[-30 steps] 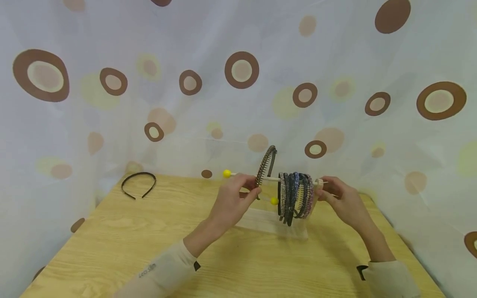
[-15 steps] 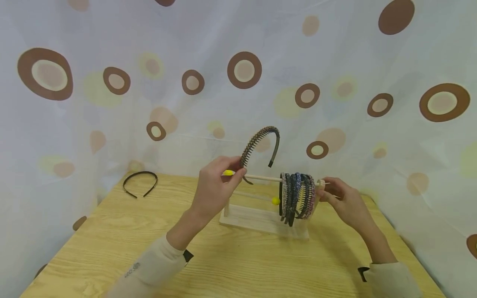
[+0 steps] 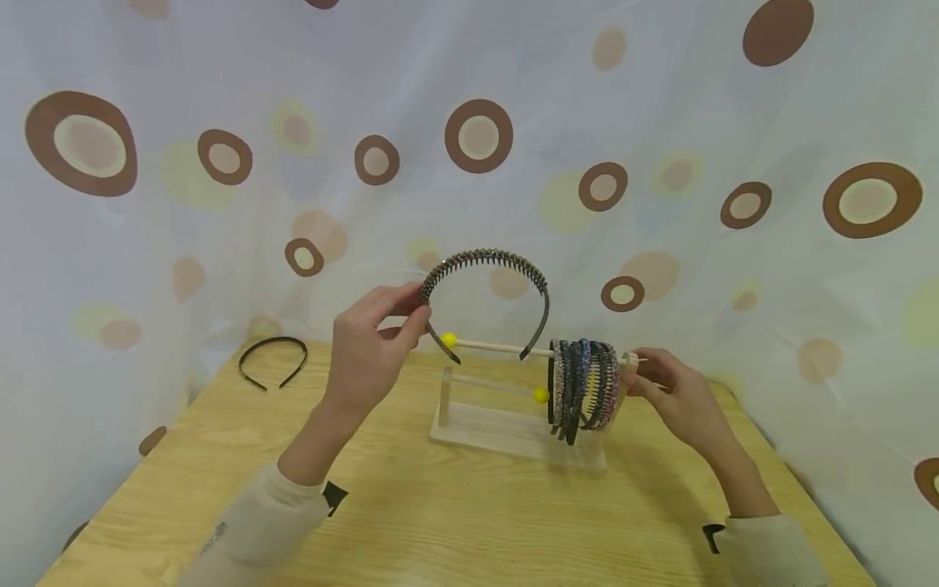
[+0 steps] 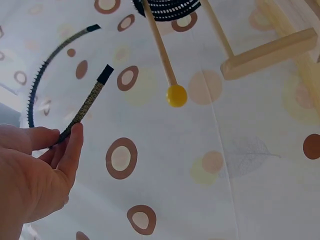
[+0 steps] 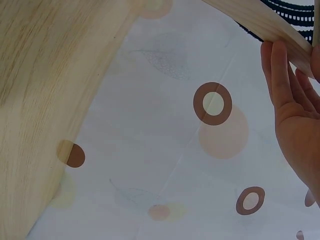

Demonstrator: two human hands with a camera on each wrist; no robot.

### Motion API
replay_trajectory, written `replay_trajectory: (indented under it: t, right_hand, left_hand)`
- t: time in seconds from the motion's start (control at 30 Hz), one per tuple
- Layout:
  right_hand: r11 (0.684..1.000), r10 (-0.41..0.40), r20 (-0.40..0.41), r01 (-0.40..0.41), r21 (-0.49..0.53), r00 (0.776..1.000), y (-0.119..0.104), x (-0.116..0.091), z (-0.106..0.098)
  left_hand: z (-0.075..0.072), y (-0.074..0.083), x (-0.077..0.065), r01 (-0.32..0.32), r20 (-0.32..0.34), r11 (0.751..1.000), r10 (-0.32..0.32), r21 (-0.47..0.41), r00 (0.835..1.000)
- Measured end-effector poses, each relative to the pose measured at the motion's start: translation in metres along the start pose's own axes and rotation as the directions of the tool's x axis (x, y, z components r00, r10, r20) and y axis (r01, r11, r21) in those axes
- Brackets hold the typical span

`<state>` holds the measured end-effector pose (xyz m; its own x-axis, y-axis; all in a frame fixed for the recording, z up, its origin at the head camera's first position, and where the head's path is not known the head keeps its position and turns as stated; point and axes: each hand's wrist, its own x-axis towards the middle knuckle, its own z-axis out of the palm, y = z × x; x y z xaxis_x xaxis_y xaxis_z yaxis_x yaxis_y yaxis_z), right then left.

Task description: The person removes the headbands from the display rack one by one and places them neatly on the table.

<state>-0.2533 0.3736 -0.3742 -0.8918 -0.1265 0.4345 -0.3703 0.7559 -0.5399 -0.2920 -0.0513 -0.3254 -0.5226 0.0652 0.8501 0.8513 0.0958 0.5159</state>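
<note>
My left hand (image 3: 370,350) pinches one side of a beaded, toothed headband (image 3: 486,254) and holds it up in the air, arch on top. In the left wrist view, its two dark tips point away from the fingers. Below it is the upper rod (image 3: 499,348) of a wooden headband stand (image 3: 484,428), tipped with a yellow ball (image 3: 449,340). Several glittery headbands (image 3: 583,383) hang bunched at that rod's right end. With thumb and fingers, my right hand (image 3: 678,399) grips the top of the stand's right upright (image 5: 260,20). The right thumb is partly cut off in the right wrist view.
A thin black headband (image 3: 273,341) lies at the back left of the wooden table (image 3: 411,522). The stand's lower rod ends in another yellow ball (image 3: 541,395). Behind the table hangs a patterned curtain (image 3: 403,212).
The left hand has moved left and drawn the toothed headband up off the upper rod, turning it to face the head camera. The right hand stays on the stand's upright.
</note>
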Motion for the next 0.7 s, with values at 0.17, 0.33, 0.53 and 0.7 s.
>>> replay_trajectory:
  t: [0.17, 0.33, 0.53, 0.7]
  right_hand:
    - [1.0, 0.01, 0.005, -0.01, -0.016, 1.0, -0.002, 0.0, -0.001]
    - [1.0, 0.006, 0.005, -0.006, -0.008, 1.0, -0.002, 0.001, 0.0]
    - [1.0, 0.007, 0.004, -0.007, -0.016, 1.0, -0.001, 0.001, 0.001]
    - [1.0, -0.004, 0.005, 0.004, -0.013, 1.0, 0.001, 0.003, 0.002]
  left_hand:
    - [-0.022, -0.01, -0.008, 0.079, 0.029, 0.994, -0.082, 0.08, 0.996]
    - [-0.051, -0.017, -0.022, 0.198, 0.055, 0.963, -0.211, 0.181, 0.976]
    - [-0.089, -0.031, -0.033, 0.303, 0.11, 0.919, -0.338, 0.253, 0.935]
    - [-0.116, -0.049, -0.04, 0.331, 0.103, 0.868, -0.392, 0.369, 0.914]
